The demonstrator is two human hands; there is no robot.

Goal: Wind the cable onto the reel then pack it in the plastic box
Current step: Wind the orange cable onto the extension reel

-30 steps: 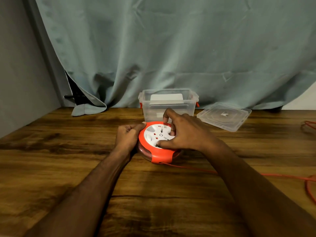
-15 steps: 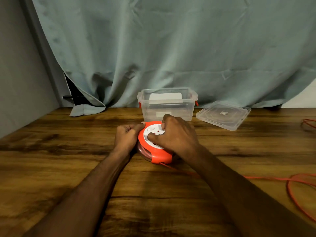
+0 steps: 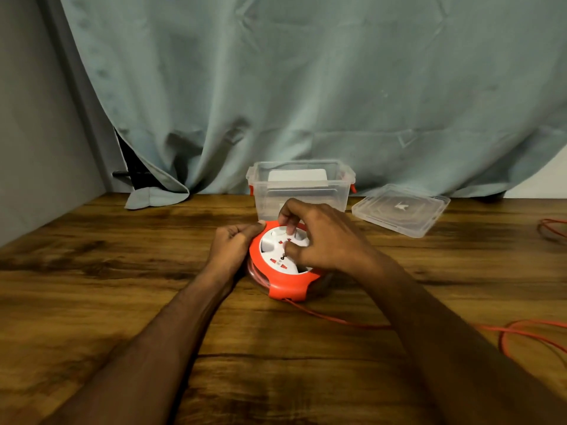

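An orange and white cable reel [image 3: 283, 280] lies flat on the wooden table [image 3: 122, 286], its white socket face up. My left hand [image 3: 233, 246] grips the reel's left rim, thumb on the orange edge. My right hand [image 3: 322, 240] rests on the white face with fingers pressed into its recesses. An orange cable [image 3: 346, 322] leaves the reel's near side and runs right under my right forearm into loose loops [image 3: 527, 335]. Just behind the reel stands the clear plastic box [image 3: 302, 191], open, with orange clips.
The box's clear lid [image 3: 402, 210] lies to the right of the box. More orange cable [image 3: 552, 228] shows at the far right edge. A grey-green curtain [image 3: 306, 87] hangs behind the table, and a grey wall [image 3: 30, 148] borders the left.
My right hand has turned round on the reel's white face, and the loose cable loops on the right have shifted closer. My left hand has stayed on the rim.
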